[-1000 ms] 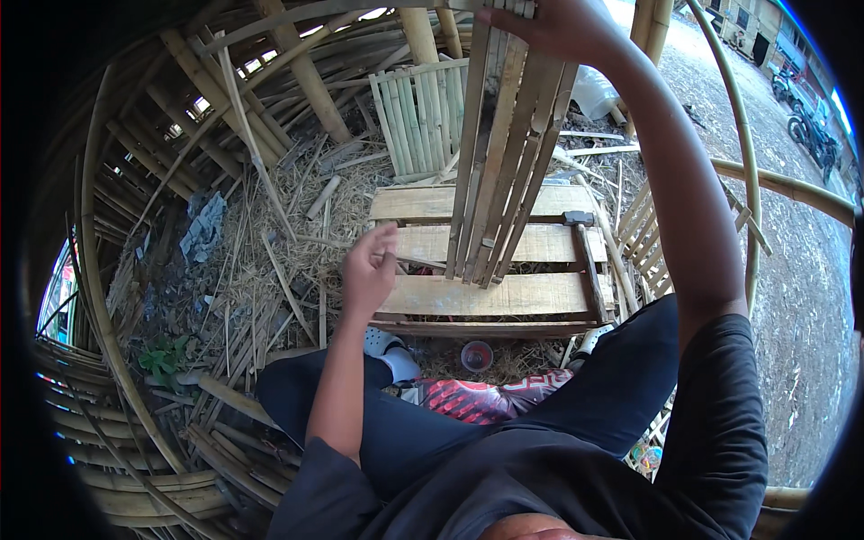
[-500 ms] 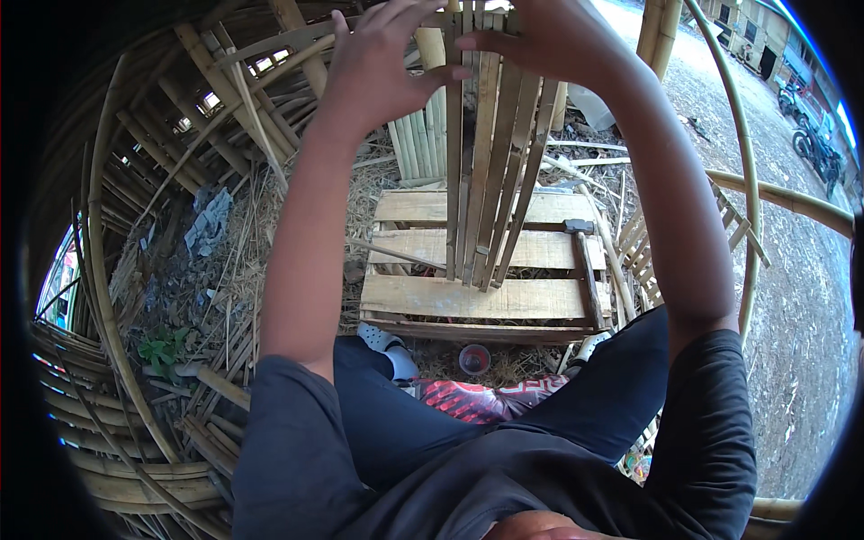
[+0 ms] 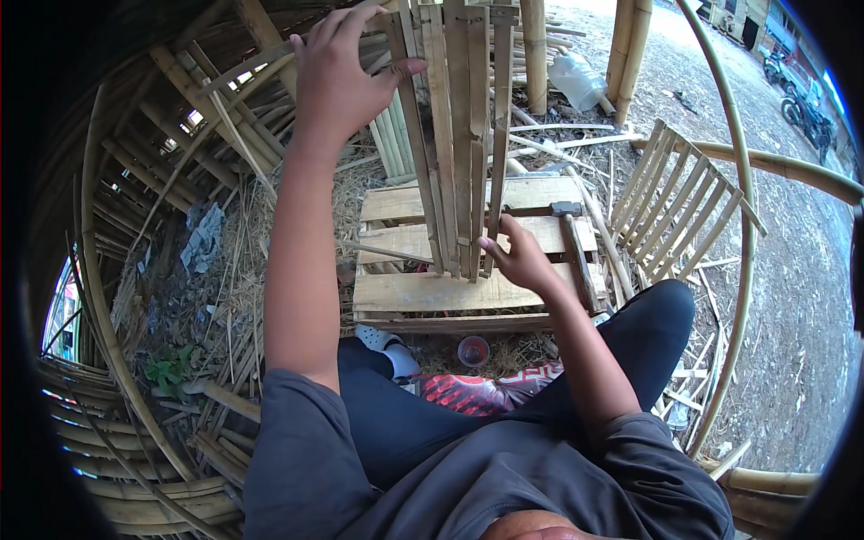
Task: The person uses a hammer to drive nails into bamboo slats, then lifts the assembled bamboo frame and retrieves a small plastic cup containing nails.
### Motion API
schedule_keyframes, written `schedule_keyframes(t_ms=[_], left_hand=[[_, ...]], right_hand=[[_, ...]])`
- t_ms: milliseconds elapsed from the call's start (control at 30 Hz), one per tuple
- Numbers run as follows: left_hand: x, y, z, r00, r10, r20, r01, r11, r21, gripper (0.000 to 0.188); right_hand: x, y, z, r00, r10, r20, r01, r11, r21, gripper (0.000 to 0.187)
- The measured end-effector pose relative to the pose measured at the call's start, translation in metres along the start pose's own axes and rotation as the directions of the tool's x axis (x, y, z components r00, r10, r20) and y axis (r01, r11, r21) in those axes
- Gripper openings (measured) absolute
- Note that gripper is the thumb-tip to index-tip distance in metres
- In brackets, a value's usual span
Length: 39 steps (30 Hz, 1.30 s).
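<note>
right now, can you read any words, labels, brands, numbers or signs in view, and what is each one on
No text can be read here.
Red-and-white patterned item at lower middle: bold markings, but I cannot tell whether they are letters.
Upright slatted wooden piece, wooden crate and hammer: no lettering I can make out.
Motorbikes at upper right: too small to tell.

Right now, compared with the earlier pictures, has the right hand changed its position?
Yes. Judged against the hammer on the slatted wooden crate, the right hand has come down the picture, from well above the hammer to just left of its handle.
</note>
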<state>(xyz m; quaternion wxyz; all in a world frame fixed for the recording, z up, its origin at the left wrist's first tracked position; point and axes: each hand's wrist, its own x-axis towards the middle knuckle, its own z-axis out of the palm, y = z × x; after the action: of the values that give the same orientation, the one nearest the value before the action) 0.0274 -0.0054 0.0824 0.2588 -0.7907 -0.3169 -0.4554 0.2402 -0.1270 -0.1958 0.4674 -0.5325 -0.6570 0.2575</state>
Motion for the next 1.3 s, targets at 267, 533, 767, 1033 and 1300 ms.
schedule_keyframes(t_ms=[267, 533, 767, 1033, 1300], left_hand=[[-0.002, -0.007, -0.028, 0.998, -0.046, -0.043, 0.043, 0.996, -0.082, 0.07], [0.013, -0.039, -0.084, 0.953, -0.067, -0.296, 0.134, 0.968, 0.212, 0.073], [0.022, -0.061, -0.106, 0.923, -0.087, -0.375, 0.131, 0.987, 0.093, 0.072], [0.029, -0.069, -0.114, 0.961, -0.102, -0.258, 0.108, 0.994, 0.009, 0.075], [-0.166, -0.035, -0.033, 0.891, -0.452, -0.046, 0.454, 0.887, 0.08, 0.076]], right_hand=[[0.031, 0.014, 0.01, 0.976, -0.166, -0.142, 0.175, 0.983, 0.052, 0.03], [0.076, -0.067, -0.086, 0.982, -0.119, -0.149, 0.149, 0.965, 0.217, 0.023], [0.12, -0.107, -0.103, 0.953, -0.214, -0.213, 0.242, 0.963, 0.118, 0.041], [0.111, -0.122, -0.068, 0.898, -0.097, -0.43, 0.227, 0.938, 0.263, 0.042], [0.107, -0.075, -0.07, 0.901, 0.121, -0.417, 0.044, 0.93, 0.366, 0.048]])
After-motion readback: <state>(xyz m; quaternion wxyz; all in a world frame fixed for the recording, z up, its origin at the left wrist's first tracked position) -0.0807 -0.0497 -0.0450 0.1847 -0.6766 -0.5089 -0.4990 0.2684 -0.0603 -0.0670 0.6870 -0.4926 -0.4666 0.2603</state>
